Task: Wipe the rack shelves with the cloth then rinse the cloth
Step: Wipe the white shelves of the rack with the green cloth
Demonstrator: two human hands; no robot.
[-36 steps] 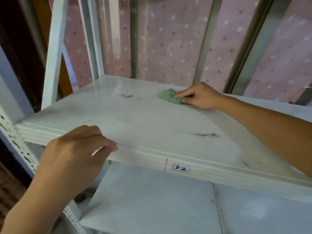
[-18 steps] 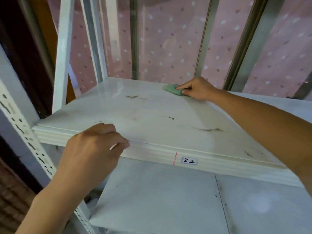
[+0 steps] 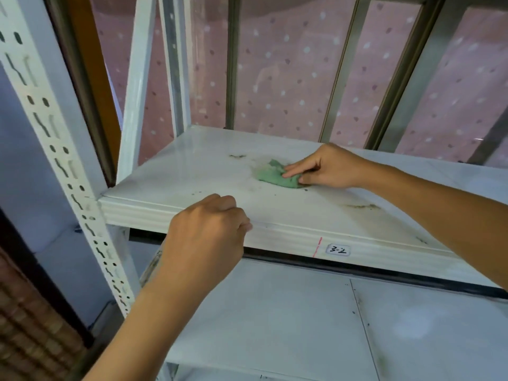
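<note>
here, on the far left, a white post with little holes holds up the rack. next to it the left hand sits on the front edge of the top shelf. its fingers are curled shut over that edge, thumb tucked under where i cannot see it. i think it holds on there to keep the rack from wobbling while the other hand rubs.

going right, there is a small dark smear near the back of the shelf. then comes the green cloth, bunched up and lying flat on the shelf, about in the middle. the right hand presses on it — fingers close together and stretched out on top, thumb at the near side. pushing down like that likely makes the cloth scrub harder.

further right a longer dirty streak waits near the front, and a tiny mark sits by the front right corner. so the wiping looks only partly done.

the shelf has nothing else on it, so the cloth has lots of room to slide. a tag on the front lip reads 3-2. the lower shelf is bare too — but it has a few specks.
</note>
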